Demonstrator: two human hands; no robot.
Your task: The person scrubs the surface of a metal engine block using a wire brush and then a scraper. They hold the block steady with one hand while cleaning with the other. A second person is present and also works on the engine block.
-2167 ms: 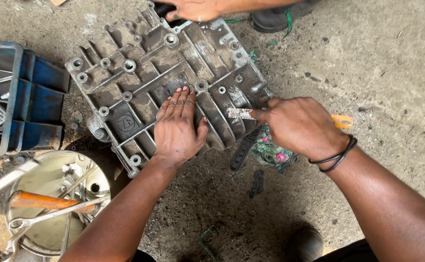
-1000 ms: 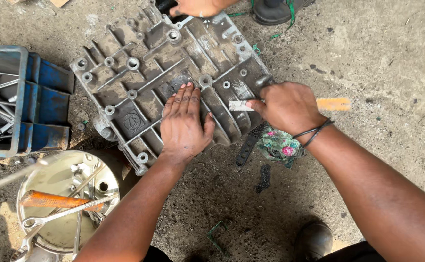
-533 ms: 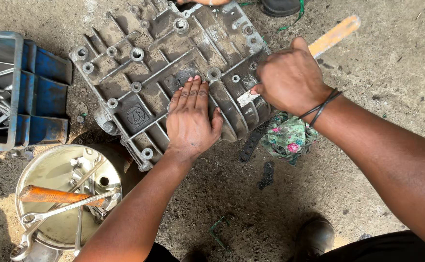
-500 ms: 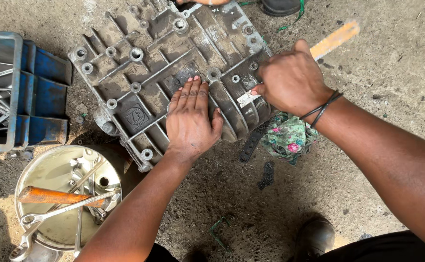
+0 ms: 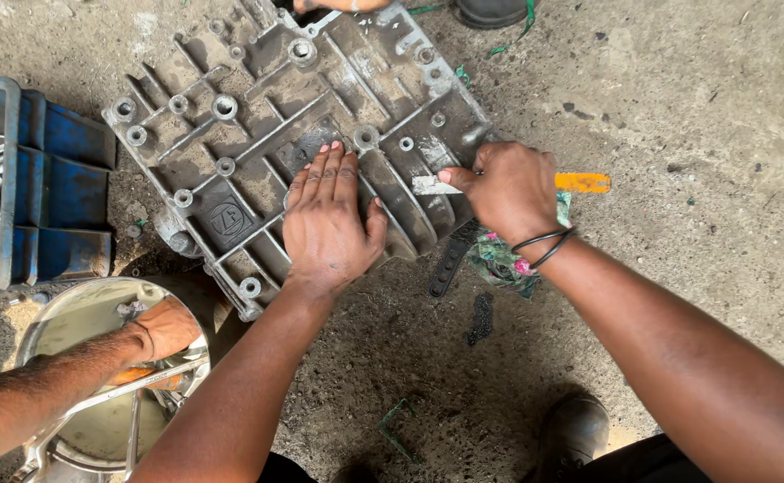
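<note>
The ribbed grey metal casing (image 5: 302,143) lies on the dusty floor (image 5: 696,107). Your left hand (image 5: 329,228) rests flat and open on it; your right hand (image 5: 508,192) is clamped on an orange-handled scraper (image 5: 580,182), blade against its ribs. A co-worker's hand (image 5: 166,327) reaches into a round metal pan (image 5: 70,313) nearby.

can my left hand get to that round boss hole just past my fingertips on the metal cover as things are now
Probably yes. The left hand lies flat on the ribbed metal cover, and the round boss sits just beyond its fingers with nothing lying between. The right hand, holding a scraper, works off to the side.
</note>
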